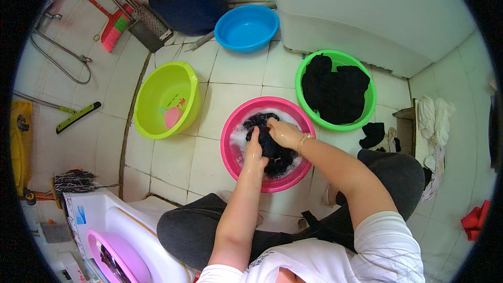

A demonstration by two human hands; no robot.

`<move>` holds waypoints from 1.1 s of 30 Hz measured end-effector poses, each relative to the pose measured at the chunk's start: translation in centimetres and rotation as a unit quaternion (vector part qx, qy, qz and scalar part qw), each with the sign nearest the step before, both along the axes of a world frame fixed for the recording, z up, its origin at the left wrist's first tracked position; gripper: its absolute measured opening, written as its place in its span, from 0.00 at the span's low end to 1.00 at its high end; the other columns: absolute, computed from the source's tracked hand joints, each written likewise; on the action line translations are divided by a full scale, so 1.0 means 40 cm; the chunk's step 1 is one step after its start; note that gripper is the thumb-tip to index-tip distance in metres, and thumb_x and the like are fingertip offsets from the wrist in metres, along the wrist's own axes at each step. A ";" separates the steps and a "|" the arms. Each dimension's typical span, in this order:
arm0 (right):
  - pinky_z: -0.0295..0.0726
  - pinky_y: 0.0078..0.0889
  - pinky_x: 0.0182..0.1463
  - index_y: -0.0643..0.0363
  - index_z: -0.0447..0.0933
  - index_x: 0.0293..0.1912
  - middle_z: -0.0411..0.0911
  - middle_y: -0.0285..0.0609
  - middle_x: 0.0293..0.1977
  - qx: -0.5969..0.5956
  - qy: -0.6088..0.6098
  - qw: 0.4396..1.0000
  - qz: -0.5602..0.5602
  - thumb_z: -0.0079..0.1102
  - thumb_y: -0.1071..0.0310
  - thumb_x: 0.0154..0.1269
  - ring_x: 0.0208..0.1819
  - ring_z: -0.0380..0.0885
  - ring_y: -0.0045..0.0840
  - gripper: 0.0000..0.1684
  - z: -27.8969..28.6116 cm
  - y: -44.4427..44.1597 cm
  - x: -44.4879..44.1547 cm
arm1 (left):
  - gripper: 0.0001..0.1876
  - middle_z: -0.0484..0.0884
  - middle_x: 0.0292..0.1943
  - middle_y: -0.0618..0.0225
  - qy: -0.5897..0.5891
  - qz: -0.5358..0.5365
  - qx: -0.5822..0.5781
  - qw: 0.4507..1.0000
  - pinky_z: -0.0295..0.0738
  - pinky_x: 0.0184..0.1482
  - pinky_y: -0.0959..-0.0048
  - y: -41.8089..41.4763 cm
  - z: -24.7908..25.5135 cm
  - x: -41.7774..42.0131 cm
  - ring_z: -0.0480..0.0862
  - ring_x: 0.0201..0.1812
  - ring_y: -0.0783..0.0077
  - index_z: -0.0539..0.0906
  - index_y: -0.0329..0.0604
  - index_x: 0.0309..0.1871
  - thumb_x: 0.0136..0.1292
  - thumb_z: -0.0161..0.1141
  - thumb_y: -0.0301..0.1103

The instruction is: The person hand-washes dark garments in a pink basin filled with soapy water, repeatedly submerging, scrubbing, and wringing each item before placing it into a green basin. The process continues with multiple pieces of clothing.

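Between my knees, a pink plastic basin (229,161) holds sudsy water and a wet black cloth (271,145). My left hand (255,150) grips the near left part of the cloth, fingers pointing away from me. On the cloth's upper right part, my right hand (283,133) is closed, with a bracelet at its wrist. Both hands are wet and over the basin. Part of the cloth lies under the suds. Right behind the pink basin, a green basin (371,104) is heaped with black clothes (334,90).
A yellow-green basin (157,86) with a pink scoop (173,117) stands at left, a blue basin (246,27) at the back. A white appliance (353,27) fills the back right. Small garments (372,134) lie on the tiles near my right knee. A broom (114,31) leans at upper left.
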State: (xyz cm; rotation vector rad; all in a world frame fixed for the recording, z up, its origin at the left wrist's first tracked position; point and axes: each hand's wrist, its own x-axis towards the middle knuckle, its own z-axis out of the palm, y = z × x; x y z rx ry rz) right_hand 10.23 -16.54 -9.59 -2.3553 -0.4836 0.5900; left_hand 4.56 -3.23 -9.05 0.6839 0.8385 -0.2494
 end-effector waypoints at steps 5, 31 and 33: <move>0.79 0.35 0.50 0.58 0.62 0.61 0.77 0.46 0.41 0.404 0.619 0.653 -0.167 0.57 0.58 0.63 0.42 0.79 0.32 0.31 -0.109 -0.087 0.071 | 0.26 0.79 0.50 0.50 -0.103 -0.300 0.379 0.869 0.77 0.53 0.63 -0.032 -0.008 0.015 0.82 0.48 0.53 0.74 0.33 0.58 0.65 0.60 0.44; 0.70 0.40 0.61 0.66 0.78 0.50 0.76 0.61 0.46 0.197 0.048 0.973 -0.113 0.52 0.75 0.58 0.51 0.73 0.48 0.19 0.011 0.089 -0.066 | 0.33 0.74 0.63 0.55 0.090 0.000 -0.048 0.995 0.67 0.64 0.47 0.048 -0.086 0.008 0.73 0.63 0.50 0.72 0.46 0.64 0.70 0.38 0.62; 0.65 0.39 0.65 0.64 0.76 0.53 0.70 0.59 0.49 0.198 0.043 0.979 -0.023 0.55 0.71 0.61 0.55 0.68 0.50 0.20 0.118 0.157 -0.141 | 0.29 0.78 0.57 0.56 -0.100 0.009 -0.100 0.990 0.71 0.61 0.52 0.178 -0.245 -0.001 0.76 0.58 0.51 0.76 0.46 0.59 0.71 0.39 0.59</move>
